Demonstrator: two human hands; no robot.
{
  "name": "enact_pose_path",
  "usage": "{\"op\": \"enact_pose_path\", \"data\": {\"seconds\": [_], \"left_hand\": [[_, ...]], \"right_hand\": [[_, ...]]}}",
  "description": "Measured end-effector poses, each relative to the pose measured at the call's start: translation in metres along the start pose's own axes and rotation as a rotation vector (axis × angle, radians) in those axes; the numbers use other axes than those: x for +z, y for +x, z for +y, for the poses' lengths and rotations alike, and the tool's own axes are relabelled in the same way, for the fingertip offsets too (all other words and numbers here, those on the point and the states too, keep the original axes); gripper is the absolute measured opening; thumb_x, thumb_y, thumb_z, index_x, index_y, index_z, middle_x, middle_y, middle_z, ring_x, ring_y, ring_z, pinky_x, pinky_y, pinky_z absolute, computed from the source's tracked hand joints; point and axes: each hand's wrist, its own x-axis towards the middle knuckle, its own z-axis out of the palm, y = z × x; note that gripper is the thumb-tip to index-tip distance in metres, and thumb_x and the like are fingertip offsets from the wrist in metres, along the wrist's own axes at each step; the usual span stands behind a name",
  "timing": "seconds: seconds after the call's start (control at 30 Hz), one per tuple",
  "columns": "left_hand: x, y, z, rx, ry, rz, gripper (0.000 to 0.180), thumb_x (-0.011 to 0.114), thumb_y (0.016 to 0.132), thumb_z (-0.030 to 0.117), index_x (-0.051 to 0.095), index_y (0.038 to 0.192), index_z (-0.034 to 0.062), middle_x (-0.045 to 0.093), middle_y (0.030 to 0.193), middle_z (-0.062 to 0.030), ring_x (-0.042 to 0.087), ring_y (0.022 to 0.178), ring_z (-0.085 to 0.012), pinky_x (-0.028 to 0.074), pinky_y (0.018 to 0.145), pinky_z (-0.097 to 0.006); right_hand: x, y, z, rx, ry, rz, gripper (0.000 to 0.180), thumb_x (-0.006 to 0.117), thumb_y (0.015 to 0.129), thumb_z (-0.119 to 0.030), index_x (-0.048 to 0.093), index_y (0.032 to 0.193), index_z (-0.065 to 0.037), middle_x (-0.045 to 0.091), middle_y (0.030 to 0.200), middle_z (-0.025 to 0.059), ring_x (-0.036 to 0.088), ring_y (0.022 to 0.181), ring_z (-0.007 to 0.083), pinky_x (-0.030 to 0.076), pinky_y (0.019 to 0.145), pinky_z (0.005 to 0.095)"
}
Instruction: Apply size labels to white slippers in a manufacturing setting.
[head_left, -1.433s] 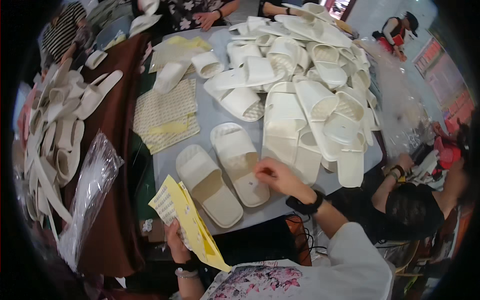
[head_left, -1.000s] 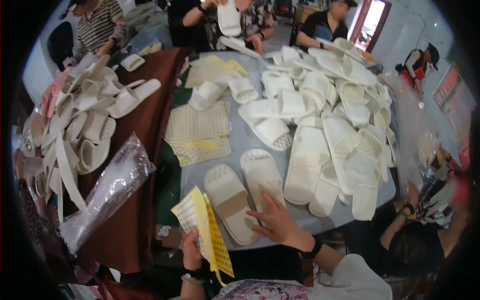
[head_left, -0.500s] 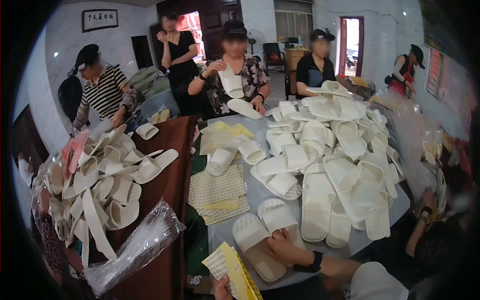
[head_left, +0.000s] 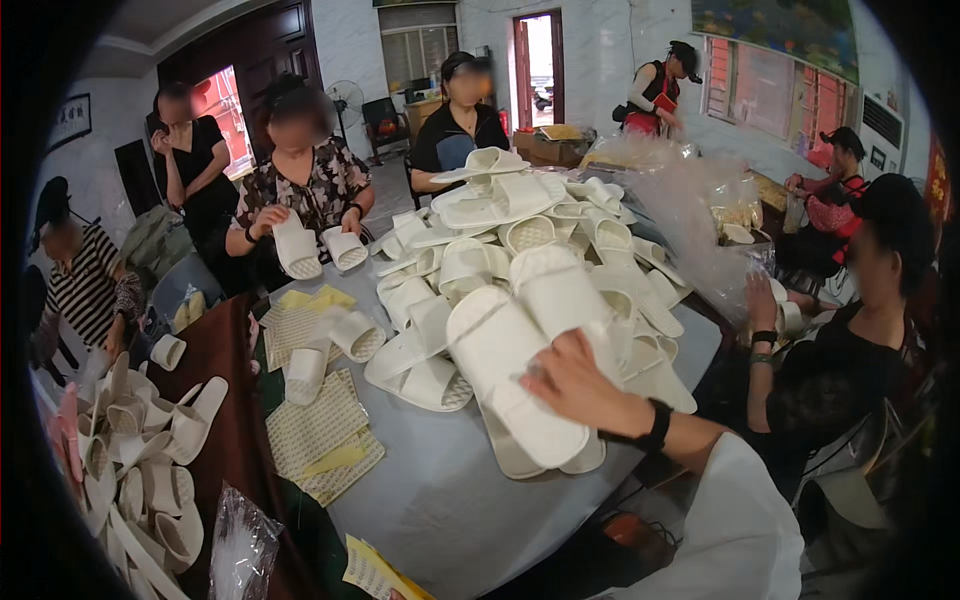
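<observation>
My right hand [head_left: 578, 385] reaches over the near side of a slipper heap, its curled fingers gripping a pair of white slippers [head_left: 505, 355] tilted against the heap. Exactly where the fingertips hold the pair is partly hidden. At the lower edge my left hand [head_left: 396, 595] barely shows, closed on yellow-backed label sheets [head_left: 370, 572]. Beyond my right hand rises the big heap of white slippers [head_left: 465, 265]. More label sheets [head_left: 322, 425] lie left of it, with two loose slippers [head_left: 305, 375] at their far end.
A grey-covered table [head_left: 430, 500] bears the heap. To the left, a brown-covered table [head_left: 225, 440] holds more slippers [head_left: 150, 470] and a clear plastic bundle [head_left: 240, 545]. Across the table a person [head_left: 300, 180] handles slippers; another person [head_left: 830, 340] sits close on the right.
My right hand has carried the slipper pair from the near table edge up onto the heap. The view has swung right. The person opposite has lowered a slipper.
</observation>
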Motion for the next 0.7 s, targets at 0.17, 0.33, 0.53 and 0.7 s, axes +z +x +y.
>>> {"op": "enact_pose_path", "data": {"seconds": [0.17, 0.33, 0.53, 0.7], "left_hand": [[-0.028, 0.012, -0.017, -0.006, 0.017, 0.035, 0.03, 0.042, 0.09, 0.037, 0.051, 0.088, 0.0081, 0.047, 0.066, -0.0013, 0.046, 0.054, -0.0126, 0.038, 0.048, -0.024], [-0.021, 0.01, -0.021, 0.04, 0.03, 0.092, 0.031, 0.041, 0.091, 0.039, 0.05, 0.088, 0.0092, 0.046, 0.064, 0.0002, 0.044, 0.053, -0.0114, 0.036, 0.047, -0.022], [-0.04, 0.019, -0.029, -0.064, -0.042, 0.018, 0.031, 0.042, 0.09, 0.039, 0.05, 0.09, 0.0091, 0.048, 0.064, -0.0026, 0.047, 0.049, -0.0141, 0.039, 0.044, -0.025], [-0.031, 0.022, -0.035, -0.024, -0.083, -0.025, 0.032, 0.044, 0.089, 0.038, 0.049, 0.096, 0.0075, 0.052, 0.067, -0.005, 0.05, 0.051, -0.0166, 0.042, 0.045, -0.027]], "right_hand": [[-0.013, 0.056, 0.078, 0.206, -0.217, -0.147, 0.048, 0.054, 0.083, -0.041, 0.051, 0.109, 0.0, 0.036, 0.119, 0.0253, 0.029, 0.118, 0.0431, 0.016, 0.101, 0.0559], [-0.012, 0.092, 0.141, 0.42, -0.294, -0.424, 0.065, 0.045, 0.082, -0.054, 0.039, 0.131, -0.012, 0.019, 0.139, 0.0285, 0.01, 0.131, 0.0464, 0.005, 0.101, 0.0623], [0.001, 0.107, 0.153, 0.401, -0.262, -0.514, 0.065, 0.04, 0.083, -0.057, 0.035, 0.136, -0.02, 0.014, 0.141, 0.0293, 0.006, 0.132, 0.047, 0.005, 0.1, 0.0628], [-0.03, 0.095, 0.155, 0.319, -0.296, -0.47, 0.051, 0.045, 0.087, -0.045, 0.046, 0.127, -0.014, 0.031, 0.133, 0.031, 0.044, 0.114, 0.0434, 0.039, 0.092, 0.0487]]}}
